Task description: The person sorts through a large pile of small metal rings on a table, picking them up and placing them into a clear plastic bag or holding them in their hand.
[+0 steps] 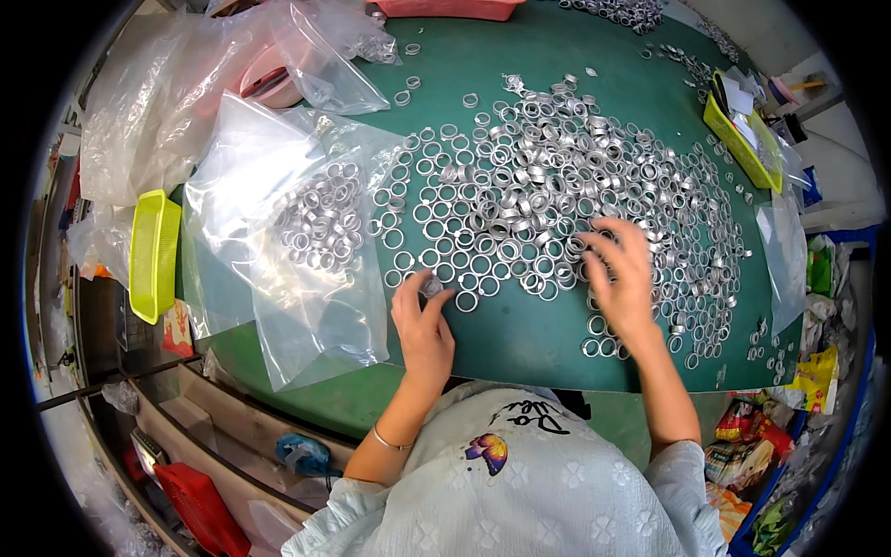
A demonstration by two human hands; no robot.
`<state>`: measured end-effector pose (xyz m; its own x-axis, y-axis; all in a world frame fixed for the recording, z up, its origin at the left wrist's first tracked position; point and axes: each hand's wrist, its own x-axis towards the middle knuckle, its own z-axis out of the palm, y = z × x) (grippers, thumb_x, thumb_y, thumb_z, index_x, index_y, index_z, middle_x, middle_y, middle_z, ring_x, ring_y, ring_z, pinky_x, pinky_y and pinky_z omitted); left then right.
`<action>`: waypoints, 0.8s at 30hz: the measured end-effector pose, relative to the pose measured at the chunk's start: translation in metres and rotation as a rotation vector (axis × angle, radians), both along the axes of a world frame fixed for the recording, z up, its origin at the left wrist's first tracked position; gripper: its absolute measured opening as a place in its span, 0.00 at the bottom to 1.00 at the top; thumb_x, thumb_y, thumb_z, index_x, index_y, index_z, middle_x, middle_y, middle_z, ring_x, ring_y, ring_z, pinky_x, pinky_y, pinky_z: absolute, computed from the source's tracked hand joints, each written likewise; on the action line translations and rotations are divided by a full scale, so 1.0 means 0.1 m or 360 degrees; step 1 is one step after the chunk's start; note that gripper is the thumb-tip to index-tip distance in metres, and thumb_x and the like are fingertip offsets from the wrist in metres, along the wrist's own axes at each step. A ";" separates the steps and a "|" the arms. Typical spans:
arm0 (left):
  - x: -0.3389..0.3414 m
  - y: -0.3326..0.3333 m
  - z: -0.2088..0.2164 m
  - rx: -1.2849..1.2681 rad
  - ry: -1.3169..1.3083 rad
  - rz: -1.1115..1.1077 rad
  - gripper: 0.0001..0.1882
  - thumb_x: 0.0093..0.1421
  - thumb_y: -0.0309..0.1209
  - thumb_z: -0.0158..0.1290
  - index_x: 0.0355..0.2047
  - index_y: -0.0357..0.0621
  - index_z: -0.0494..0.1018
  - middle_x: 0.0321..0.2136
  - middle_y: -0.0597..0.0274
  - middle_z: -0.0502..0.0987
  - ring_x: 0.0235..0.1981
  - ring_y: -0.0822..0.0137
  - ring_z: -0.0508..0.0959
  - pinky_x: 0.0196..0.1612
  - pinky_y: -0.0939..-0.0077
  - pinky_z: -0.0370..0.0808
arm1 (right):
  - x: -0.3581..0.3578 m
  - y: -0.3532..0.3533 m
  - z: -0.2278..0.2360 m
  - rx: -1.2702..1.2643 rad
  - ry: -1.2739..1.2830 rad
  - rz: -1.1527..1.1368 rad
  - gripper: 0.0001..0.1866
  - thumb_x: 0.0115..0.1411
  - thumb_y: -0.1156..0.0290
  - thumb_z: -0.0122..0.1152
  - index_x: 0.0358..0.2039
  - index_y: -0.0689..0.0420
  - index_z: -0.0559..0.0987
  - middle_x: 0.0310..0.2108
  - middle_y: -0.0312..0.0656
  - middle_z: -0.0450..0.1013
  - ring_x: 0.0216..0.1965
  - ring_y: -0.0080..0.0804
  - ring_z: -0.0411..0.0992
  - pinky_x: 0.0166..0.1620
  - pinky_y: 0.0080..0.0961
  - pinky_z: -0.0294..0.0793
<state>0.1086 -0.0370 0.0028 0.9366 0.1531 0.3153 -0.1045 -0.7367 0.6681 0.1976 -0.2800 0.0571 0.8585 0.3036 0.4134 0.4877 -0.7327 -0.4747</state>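
A wide heap of small silver metal rings point(548, 176) spreads over the green tabletop. At its near left edge, my left hand point(424, 325) pinches a metal ring point(431, 287) between thumb and fingers. My right hand point(622, 278) reaches into the near side of the heap, its fingers bent round a ring at the fingertips; part of that grip blends into the rings behind it. Left of the heap lies a clear plastic bag point(320, 320), flat on the table, with a cluster of rings point(325, 218) showing in or on it.
A yellow-green basket point(154, 255) stands at the left edge, another basket point(742, 139) with papers at the right. More plastic bags point(139, 111) and a pink container point(269, 79) fill the far left. A red tray point(445, 7) sits at the back. Open drawers point(251, 446) are below left.
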 end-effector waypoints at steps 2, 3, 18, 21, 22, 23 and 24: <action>0.07 -0.05 0.11 0.0016 -0.0081 0.0112 0.21 0.42 0.08 0.44 0.35 0.39 0.75 0.51 0.50 0.65 0.54 0.48 0.64 0.55 0.62 0.61 | 0.00 0.38 -0.03 0.0014 0.0067 0.0309 0.16 0.45 0.78 0.62 0.37 0.55 0.78 0.45 0.43 0.68 0.48 0.44 0.65 0.50 0.38 0.63; 0.06 -0.09 0.15 -0.0077 -0.0085 0.0098 0.21 0.42 0.08 0.43 0.36 0.38 0.75 0.50 0.49 0.65 0.55 0.48 0.63 0.57 0.61 0.59 | 0.03 0.58 -0.06 -0.0022 -0.0001 0.0380 0.17 0.44 0.78 0.62 0.38 0.55 0.77 0.47 0.43 0.67 0.50 0.44 0.63 0.51 0.37 0.61; -0.23 -0.22 0.39 -0.1598 0.0817 -0.0327 0.21 0.58 0.17 0.48 0.53 0.37 0.64 0.44 0.54 0.72 0.39 0.68 0.75 0.38 0.77 0.75 | 0.07 0.91 -0.21 -0.0197 0.0011 0.0332 0.04 0.48 0.75 0.60 0.24 0.60 0.74 0.46 0.44 0.66 0.50 0.46 0.62 0.53 0.45 0.55; -0.29 -0.08 0.28 -0.2383 0.0876 -0.0214 0.18 0.63 0.24 0.45 0.54 0.36 0.63 0.44 0.52 0.72 0.41 0.66 0.75 0.40 0.75 0.74 | -0.19 0.84 0.06 0.0189 0.0496 0.0477 0.04 0.50 0.73 0.61 0.25 0.60 0.76 0.42 0.42 0.69 0.48 0.41 0.64 0.53 0.37 0.58; -0.28 -0.05 0.26 -0.2700 0.0997 -0.0127 0.18 0.63 0.26 0.44 0.53 0.36 0.63 0.44 0.51 0.73 0.40 0.67 0.76 0.40 0.76 0.74 | -0.22 0.83 0.08 0.0200 0.0668 0.0662 0.05 0.51 0.73 0.61 0.26 0.60 0.76 0.42 0.42 0.69 0.48 0.41 0.64 0.52 0.37 0.59; -0.25 -0.01 0.25 -0.3017 0.1119 -0.0035 0.17 0.64 0.28 0.42 0.53 0.35 0.63 0.44 0.51 0.73 0.40 0.68 0.76 0.40 0.76 0.74 | -0.22 0.83 0.10 0.0208 0.0842 0.0847 0.05 0.51 0.72 0.61 0.28 0.60 0.77 0.42 0.42 0.69 0.48 0.41 0.65 0.51 0.36 0.60; -0.22 0.00 0.24 -0.3327 0.1248 0.0053 0.17 0.65 0.30 0.41 0.52 0.34 0.64 0.43 0.50 0.73 0.40 0.68 0.76 0.40 0.76 0.74 | -0.23 0.82 0.12 0.0217 0.1012 0.1022 0.06 0.52 0.72 0.61 0.29 0.60 0.77 0.42 0.41 0.70 0.48 0.41 0.65 0.51 0.36 0.60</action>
<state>0.0864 -0.0371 0.0271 0.7468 -0.3147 -0.5859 0.4863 0.8593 0.1584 0.1745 -0.1977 0.0693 0.6196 0.7848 -0.0125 0.3990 -0.3287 -0.8560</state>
